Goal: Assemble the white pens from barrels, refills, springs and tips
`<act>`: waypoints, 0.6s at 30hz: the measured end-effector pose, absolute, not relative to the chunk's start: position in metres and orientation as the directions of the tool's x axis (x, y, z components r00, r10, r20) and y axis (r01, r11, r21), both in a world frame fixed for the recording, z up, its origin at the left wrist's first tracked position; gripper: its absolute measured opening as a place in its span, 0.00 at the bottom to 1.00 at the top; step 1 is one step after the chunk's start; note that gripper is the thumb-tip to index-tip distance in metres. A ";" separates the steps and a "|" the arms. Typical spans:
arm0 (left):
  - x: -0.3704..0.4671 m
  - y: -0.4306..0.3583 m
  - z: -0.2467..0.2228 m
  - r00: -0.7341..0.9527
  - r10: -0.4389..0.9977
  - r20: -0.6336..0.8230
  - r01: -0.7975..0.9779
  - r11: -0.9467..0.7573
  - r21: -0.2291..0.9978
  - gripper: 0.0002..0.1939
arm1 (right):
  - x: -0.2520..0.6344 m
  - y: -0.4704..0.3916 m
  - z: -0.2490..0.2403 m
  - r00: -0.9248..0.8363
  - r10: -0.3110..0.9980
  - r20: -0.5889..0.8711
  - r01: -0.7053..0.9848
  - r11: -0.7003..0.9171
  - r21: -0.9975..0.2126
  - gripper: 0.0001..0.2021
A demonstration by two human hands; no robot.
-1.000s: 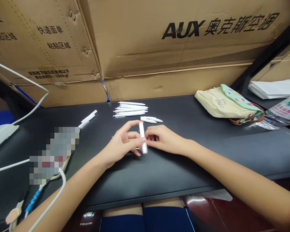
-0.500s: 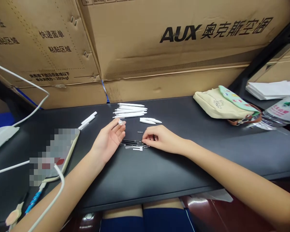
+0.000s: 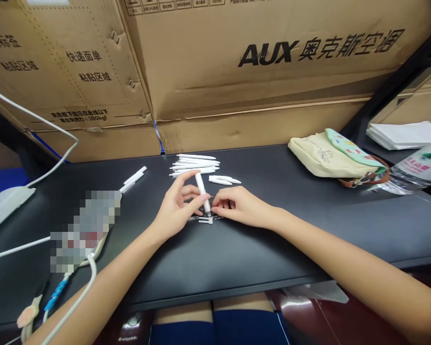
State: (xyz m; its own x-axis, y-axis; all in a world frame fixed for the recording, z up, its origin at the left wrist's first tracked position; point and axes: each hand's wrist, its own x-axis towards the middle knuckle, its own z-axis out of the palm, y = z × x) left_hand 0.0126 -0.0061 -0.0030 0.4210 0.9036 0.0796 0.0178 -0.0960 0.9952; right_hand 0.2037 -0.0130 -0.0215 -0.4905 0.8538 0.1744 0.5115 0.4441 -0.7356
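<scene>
My left hand [image 3: 175, 207] is closed around a white pen barrel [image 3: 201, 187], which tilts with its clear lower end near the table. Close on its right, my right hand [image 3: 239, 205] rests on the table with thumb and fingers pinched together; whatever they hold is hidden. Between and below both hands lie a small white clip-like part [image 3: 205, 220] and thin dark pen refills, mostly covered by my fingers. Several white pens [image 3: 197, 164] lie in a row behind my left hand. Short white pen pieces [image 3: 224, 180] sit just beyond my right hand.
White and clear pen parts [image 3: 134, 178] lie at the left, by a phone [image 3: 89, 225] with a cable. A cream pouch [image 3: 319, 155] and a plastic bottle [image 3: 416, 165] stand at the right. Large cardboard boxes [image 3: 237, 96] line the back of the black table [image 3: 258, 254].
My left hand has turned over and moved right, bringing the pen barrel down from near the pens to beside my right hand. My right hand has stayed in place.
</scene>
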 end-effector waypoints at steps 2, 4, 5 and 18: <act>0.011 -0.003 -0.001 0.363 0.929 0.074 -0.018 -0.072 0.997 0.33 | 0.201 -0.013 -0.022 -0.480 0.861 0.168 0.525 0.435 -0.732 0.05; 0.011 -0.002 0.001 0.330 0.942 0.064 -0.031 -0.057 0.998 0.33 | 0.198 -0.014 -0.022 -0.447 0.880 0.162 0.557 0.415 -0.720 0.05; 0.010 -0.003 0.003 0.324 0.944 0.058 -0.034 -0.050 0.998 0.33 | 0.196 -0.014 -0.023 -0.426 0.890 0.163 0.576 0.405 -0.710 0.05; 0.010 -0.003 0.004 0.319 0.947 0.036 -0.042 -0.024 0.999 0.35 | 0.191 -0.011 -0.025 -0.372 0.913 0.166 0.622 0.377 -0.686 0.02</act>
State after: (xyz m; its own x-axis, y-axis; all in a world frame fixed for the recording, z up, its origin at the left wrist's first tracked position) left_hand 0.0099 -0.0032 0.0042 0.3188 0.9471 0.0363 -0.0421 -0.0242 0.9988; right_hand 0.1912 -0.0112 -0.0254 -0.3716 0.9135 0.1659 0.6216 0.3775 -0.6864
